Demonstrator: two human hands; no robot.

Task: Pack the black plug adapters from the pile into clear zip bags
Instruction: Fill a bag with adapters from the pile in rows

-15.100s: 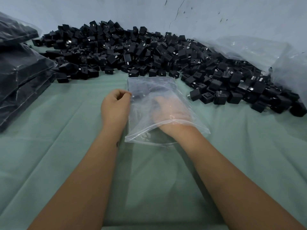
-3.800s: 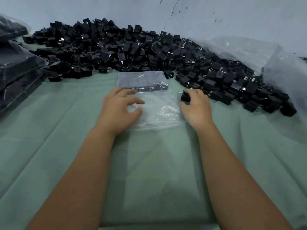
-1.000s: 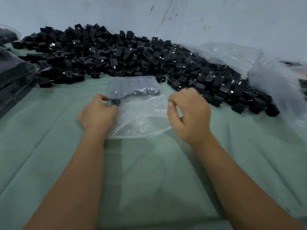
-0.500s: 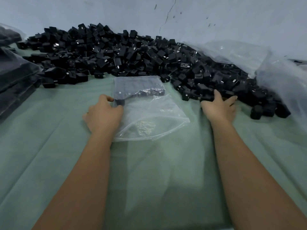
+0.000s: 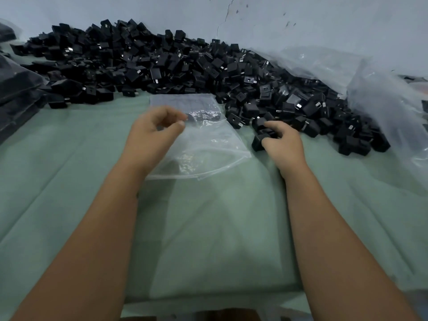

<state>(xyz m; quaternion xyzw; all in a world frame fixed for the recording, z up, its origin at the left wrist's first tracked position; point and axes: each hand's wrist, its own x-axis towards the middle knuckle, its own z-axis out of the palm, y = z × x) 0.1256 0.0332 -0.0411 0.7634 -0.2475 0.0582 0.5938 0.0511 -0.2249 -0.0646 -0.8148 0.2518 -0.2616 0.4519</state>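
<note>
Two or so black plug adapters (image 5: 262, 137) are clamped in the curled fingers of the right hand (image 5: 283, 144), at the near edge of the pile (image 5: 185, 63). The left hand (image 5: 154, 133) hangs half curled over the clear zip bag's (image 5: 206, 147) left side, thumb and fingers apart, gripping nothing. The bag lies flat on green cloth (image 5: 208, 228), dark adapters at its far end. Filled bags (image 5: 16, 89) stack far left; loose plastic (image 5: 382, 96) lies right

Green cloth (image 5: 220, 228) covering the work surface, cracked pale wall (image 5: 301, 24) behind, crumpled large clear plastic sheeting (image 5: 382, 107) at right
</note>
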